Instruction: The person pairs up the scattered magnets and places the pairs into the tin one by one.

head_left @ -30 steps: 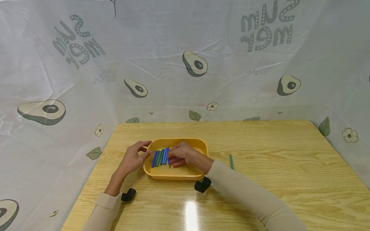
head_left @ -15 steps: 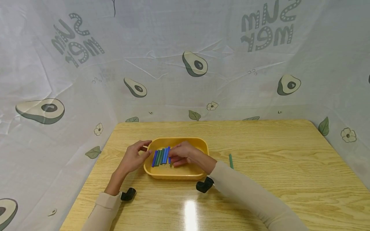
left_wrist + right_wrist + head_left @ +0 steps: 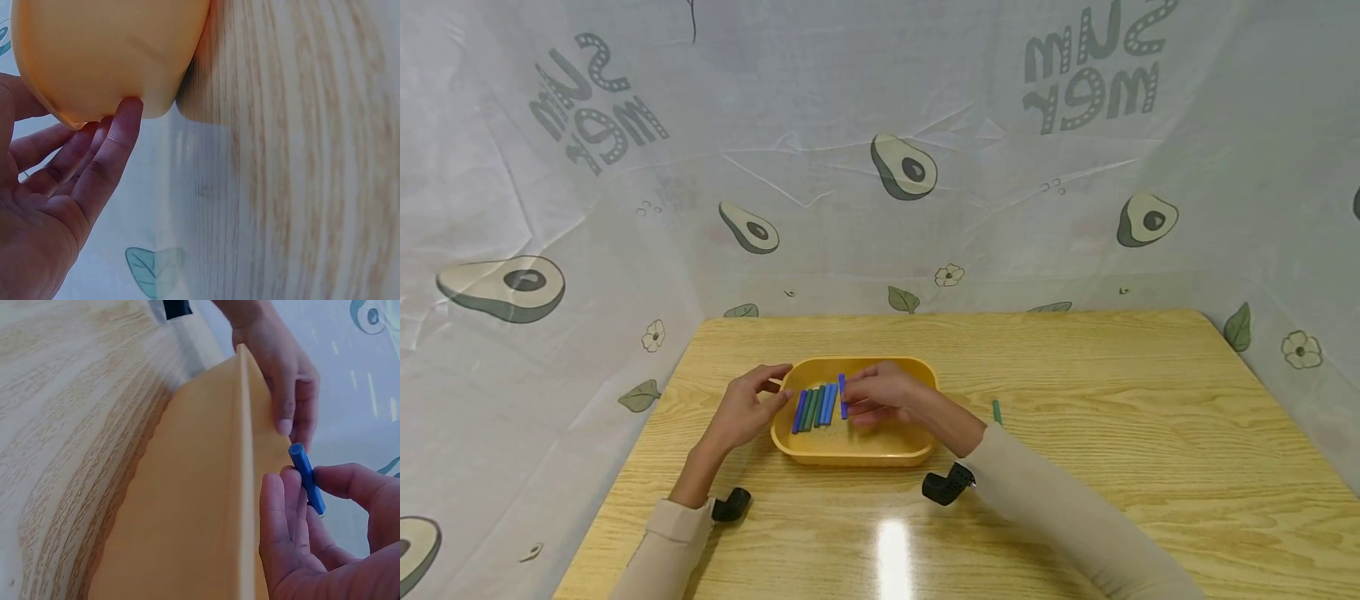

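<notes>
With my left hand (image 3: 747,407) loosely touching the yellow tray (image 3: 853,459), my right hand (image 3: 882,392) pinches a blue stick (image 3: 307,477) over it, which a slack pinch could drop onto the other sticks (image 3: 819,407).

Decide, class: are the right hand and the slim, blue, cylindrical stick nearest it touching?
Touching. The right wrist view shows the right hand pinching the blue stick between thumb and fingers.

Blue stick (image 3: 842,385) farther from the row of sticks (image 3: 819,407), right hand (image 3: 883,392) shifted rightward with it
</notes>
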A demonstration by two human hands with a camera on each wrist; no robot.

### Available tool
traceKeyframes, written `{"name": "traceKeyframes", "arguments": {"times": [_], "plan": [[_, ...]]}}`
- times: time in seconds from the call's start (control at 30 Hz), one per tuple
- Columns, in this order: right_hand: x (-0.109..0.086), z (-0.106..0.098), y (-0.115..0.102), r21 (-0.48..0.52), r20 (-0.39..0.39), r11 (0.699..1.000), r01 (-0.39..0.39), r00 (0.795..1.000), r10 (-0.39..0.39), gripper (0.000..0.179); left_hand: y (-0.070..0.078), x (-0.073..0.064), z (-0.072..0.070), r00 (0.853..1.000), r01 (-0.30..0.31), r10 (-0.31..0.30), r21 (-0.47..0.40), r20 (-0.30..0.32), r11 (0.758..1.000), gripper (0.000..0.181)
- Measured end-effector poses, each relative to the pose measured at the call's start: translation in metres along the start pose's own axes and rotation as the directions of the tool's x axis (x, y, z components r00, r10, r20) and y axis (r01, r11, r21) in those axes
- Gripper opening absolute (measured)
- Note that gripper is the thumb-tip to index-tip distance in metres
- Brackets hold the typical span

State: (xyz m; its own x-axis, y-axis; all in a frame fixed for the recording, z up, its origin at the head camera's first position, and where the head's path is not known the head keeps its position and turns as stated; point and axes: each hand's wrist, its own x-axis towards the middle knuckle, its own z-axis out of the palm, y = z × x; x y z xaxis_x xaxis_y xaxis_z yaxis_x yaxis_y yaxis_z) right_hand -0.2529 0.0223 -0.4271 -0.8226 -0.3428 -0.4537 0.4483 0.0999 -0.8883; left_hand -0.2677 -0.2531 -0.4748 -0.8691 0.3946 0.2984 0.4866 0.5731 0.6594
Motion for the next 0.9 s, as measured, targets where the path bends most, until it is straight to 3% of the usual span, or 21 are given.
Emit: {"name": "traceKeyframes", "arguments": {"times": [0.9], "plan": [[-0.033, -0.027, -0.003, 0.040, 0.036, 0.998, 0.038, 0.999, -0.039, 0.040, -0.001, 0.000, 0.002, 1.000, 0.029, -0.029, -0.004, 0.009, 1.000, 0.044]]}}
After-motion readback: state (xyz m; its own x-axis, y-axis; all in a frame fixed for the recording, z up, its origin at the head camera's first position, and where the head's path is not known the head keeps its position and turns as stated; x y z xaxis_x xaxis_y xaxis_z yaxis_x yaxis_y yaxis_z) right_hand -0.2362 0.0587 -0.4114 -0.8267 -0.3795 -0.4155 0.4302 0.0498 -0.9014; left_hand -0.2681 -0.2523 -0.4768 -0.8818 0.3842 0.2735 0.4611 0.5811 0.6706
